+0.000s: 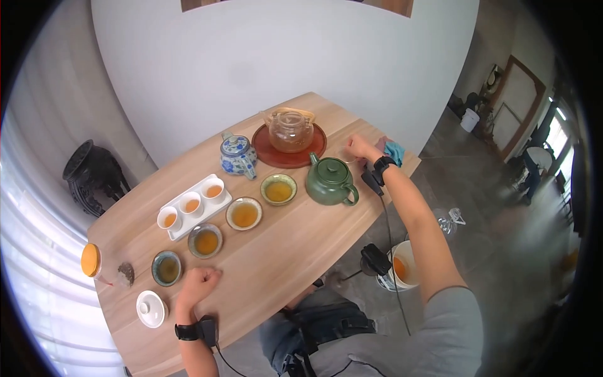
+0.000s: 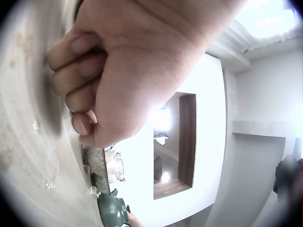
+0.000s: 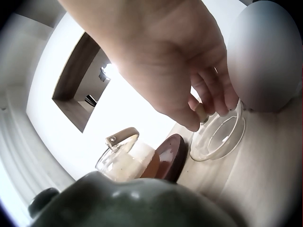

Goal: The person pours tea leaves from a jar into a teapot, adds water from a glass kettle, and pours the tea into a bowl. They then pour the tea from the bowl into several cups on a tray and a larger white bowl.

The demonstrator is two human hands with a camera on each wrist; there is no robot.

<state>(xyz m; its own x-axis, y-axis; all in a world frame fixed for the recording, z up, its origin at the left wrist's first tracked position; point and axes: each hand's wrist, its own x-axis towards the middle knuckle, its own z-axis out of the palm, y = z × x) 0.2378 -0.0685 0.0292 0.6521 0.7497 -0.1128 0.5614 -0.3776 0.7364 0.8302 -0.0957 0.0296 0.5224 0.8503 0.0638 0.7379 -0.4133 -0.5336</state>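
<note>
My right hand [image 1: 362, 147] is at the far right of the table, just beyond the dark green teapot [image 1: 330, 182]. In the right wrist view its thumb and fingers pinch the small knob of a clear glass lid [image 3: 220, 137], tilted close over the tabletop. A glass teapot [image 1: 291, 132] stands without a lid on a round red-brown tray [image 1: 262, 154]. My left hand [image 1: 200, 286] rests on the wood at the near left with fingers curled in and nothing held. Beside it are a green-glazed tea bowl [image 1: 167, 269] and a white lidded cup [image 1: 151, 309].
Several tea-filled bowls run diagonally across the table, including a crackled bowl [image 1: 244, 214]. Behind them stand a white tray [image 1: 220, 207] with three cups and a blue-and-white teapot [image 1: 237, 155]. A yellow-lidded jar [image 1: 91, 260] is far left; a blue cloth [image 1: 394, 152] lies right.
</note>
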